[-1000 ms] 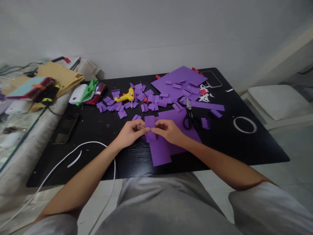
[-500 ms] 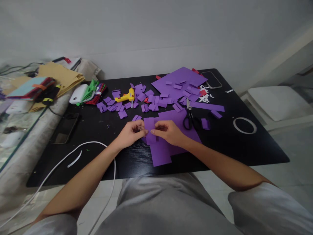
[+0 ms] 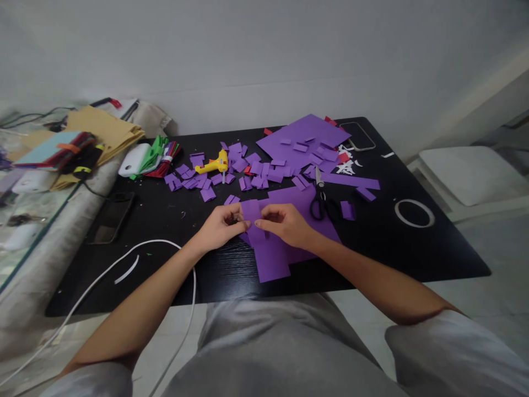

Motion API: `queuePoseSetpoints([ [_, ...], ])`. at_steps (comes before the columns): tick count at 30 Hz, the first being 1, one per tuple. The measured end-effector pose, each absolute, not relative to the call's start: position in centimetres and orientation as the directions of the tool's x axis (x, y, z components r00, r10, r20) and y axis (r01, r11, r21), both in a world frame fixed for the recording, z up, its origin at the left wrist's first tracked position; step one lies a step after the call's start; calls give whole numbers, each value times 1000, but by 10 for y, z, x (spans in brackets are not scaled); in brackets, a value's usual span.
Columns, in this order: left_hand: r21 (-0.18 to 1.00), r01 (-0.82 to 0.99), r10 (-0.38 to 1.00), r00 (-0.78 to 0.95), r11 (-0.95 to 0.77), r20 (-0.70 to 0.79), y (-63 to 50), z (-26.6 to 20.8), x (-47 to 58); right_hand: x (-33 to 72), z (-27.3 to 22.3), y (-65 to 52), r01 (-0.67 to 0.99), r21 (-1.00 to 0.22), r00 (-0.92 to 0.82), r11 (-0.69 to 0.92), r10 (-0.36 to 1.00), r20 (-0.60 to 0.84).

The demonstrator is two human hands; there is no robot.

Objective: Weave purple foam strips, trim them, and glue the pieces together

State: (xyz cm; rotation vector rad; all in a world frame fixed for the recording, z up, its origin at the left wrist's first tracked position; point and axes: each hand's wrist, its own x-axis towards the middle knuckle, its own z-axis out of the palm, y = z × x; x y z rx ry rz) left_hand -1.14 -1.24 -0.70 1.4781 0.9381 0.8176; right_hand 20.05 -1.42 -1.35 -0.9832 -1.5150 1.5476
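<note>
Small purple paper strip [image 3: 250, 210], pinched on both sides
The left hand [image 3: 222, 226] and right hand [image 3: 288, 224] hold it over bigger purple paper [image 3: 271, 264].

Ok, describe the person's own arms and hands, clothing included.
Loose grey fabric sleeves end near the elbows, leaving both forearms bare. The left hand and right hand are ungloved, with no rings, watch or bracelets visible.

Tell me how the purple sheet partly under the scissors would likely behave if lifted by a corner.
The sheet looks thin and flat, so it is probably light and might flex. The scissors overlap its far right part, so they could weigh that side down or slide.
</note>
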Motion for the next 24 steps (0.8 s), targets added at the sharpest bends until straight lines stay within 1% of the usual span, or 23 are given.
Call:
queuePoseSetpoints([
  [3, 991, 126, 904, 426, -45, -13, -9, -3, -17, 205, -12, -9, 23, -1000, -392, 5, 920, -4],
  [5, 988, 142, 915, 402, -54, -8, -7, 0, -22, 209, -10, -5, 15, -1000, -338, 21, 941, 15],
  [7, 989, 133, 929, 370, -60, 7, -5, 3, -25, 212, -9, -2, 2, -1000, -328, 23, 945, 21],
  [12, 995, 75, 932, 360, -62, 31, -8, 1, -17, 208, -12, -7, -9, -1000, -346, 0, 938, 3],
  [20, 991, 119, 931, 365, -62, 15, -13, -8, -8, 203, -19, -9, -53, -995, -377, -81, 924, -56],
  [24, 989, 128, 932, 362, -70, 19, -12, -7, -10, 206, -17, -6, -53, -994, -395, -92, 917, -64],
])
